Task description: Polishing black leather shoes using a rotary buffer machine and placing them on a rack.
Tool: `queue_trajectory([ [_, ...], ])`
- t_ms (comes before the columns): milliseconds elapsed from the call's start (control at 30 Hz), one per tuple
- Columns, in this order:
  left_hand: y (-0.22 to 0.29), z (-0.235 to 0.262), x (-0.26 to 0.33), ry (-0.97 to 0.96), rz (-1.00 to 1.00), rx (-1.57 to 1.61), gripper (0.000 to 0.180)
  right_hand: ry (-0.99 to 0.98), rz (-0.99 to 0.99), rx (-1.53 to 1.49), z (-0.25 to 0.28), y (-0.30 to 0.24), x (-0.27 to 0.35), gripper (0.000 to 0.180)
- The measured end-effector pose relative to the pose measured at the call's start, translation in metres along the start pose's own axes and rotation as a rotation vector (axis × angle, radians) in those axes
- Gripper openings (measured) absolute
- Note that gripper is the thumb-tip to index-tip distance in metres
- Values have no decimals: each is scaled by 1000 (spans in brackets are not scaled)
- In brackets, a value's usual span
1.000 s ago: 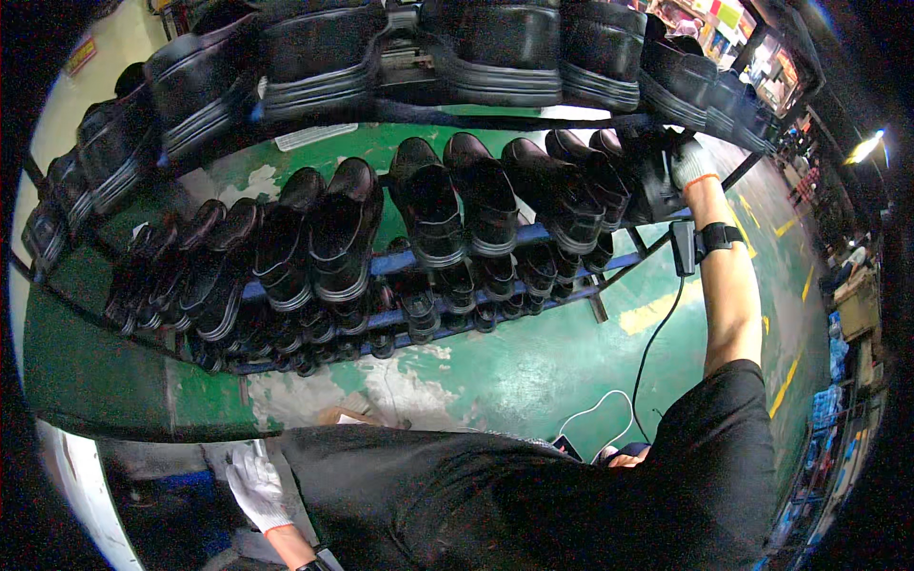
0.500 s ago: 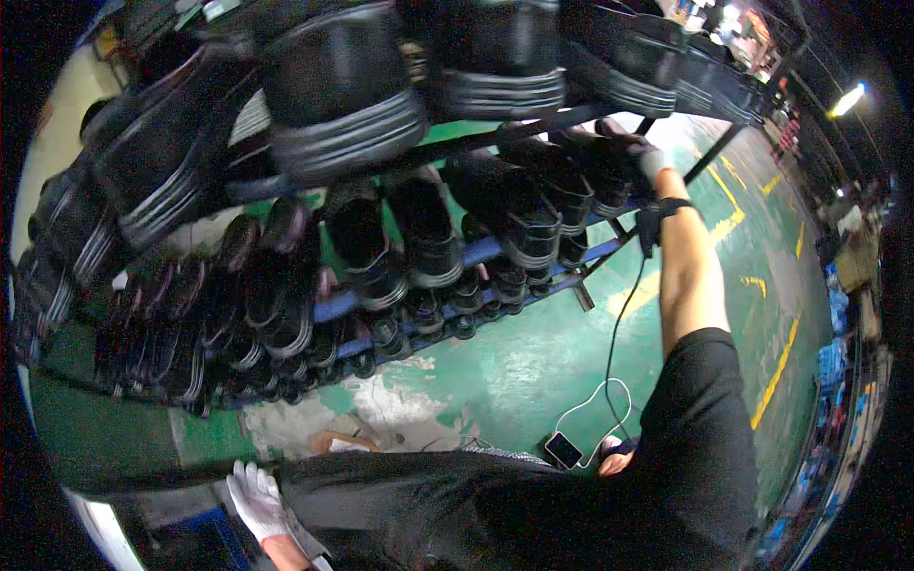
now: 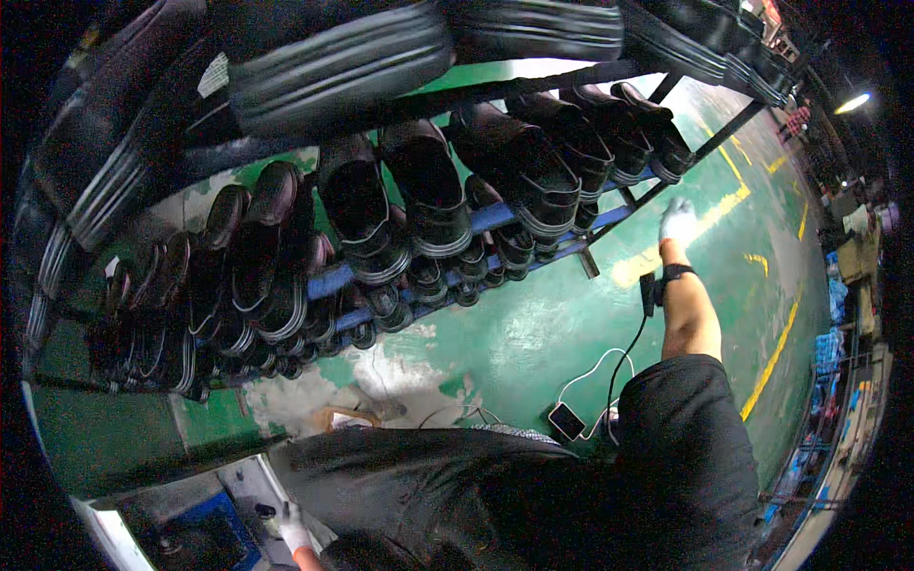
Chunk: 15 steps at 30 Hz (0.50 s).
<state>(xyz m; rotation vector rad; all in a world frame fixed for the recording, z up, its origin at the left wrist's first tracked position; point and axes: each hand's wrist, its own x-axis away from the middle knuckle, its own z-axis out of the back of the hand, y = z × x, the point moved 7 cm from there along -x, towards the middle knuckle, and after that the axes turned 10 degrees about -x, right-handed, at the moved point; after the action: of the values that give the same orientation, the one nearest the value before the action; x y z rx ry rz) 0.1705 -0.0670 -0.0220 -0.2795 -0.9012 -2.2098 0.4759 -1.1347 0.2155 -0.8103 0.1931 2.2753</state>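
- I see my right hand (image 3: 678, 221), in a white glove, stretched out in the air just off the right end of the shoe rack (image 3: 609, 221); it touches nothing and holds nothing.
- Its fingers look loosely together and slightly curled, though the hand is small here and I cannot tell their spread exactly.
- A black wrist strap (image 3: 678, 273) sits just behind the glove, with a black cable (image 3: 624, 357) hanging from it, below the rack's right end.
- The cable runs down to a small dark device (image 3: 568, 420) lying on the green floor (image 3: 571, 324) in front of the rack.
- My left hand (image 3: 290, 525), also in a white glove, is low and far below the rack's left half, close to my body; I cannot tell whether its fingers are apart or closed on anything.
- The black boots (image 3: 519, 176) nearest my right hand stand in a row on the rack's middle tier, toes tilted downward, just left of the hand and not touching it.
- More black boots (image 3: 333, 67) fill the rack's upper tier, soles toward me.
- Yellow floor lines (image 3: 776, 347) run beyond the rack's right end.
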Motion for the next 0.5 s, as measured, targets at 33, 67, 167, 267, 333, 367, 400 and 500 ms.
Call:
queue_trajectory([
  [33,-23,-27,7,-37,86,-125,38,-75,-174,-203,-17,22,5,29],
  [67,-68,12,28,19,117,-328,35,-265,-266,-576,-31,-66,58,30],
  [167,-124,-24,49,-191,-88,-792,29,-534,167,-440,-50,-140,72,34],
  [267,-149,-20,79,-258,-249,-1068,24,-605,381,-227,-98,-187,87,37],
  [333,-156,-11,91,-116,-123,-986,17,-944,342,-62,-145,-193,98,37],
  [367,-159,31,136,145,-137,-922,14,-1060,348,-70,-140,-233,142,38],
  [400,-128,-37,83,-426,49,-1126,17,-893,413,-114,-154,-161,96,40],
  [500,-82,15,99,280,8,-976,18,-830,509,-146,-187,-134,94,41],
])
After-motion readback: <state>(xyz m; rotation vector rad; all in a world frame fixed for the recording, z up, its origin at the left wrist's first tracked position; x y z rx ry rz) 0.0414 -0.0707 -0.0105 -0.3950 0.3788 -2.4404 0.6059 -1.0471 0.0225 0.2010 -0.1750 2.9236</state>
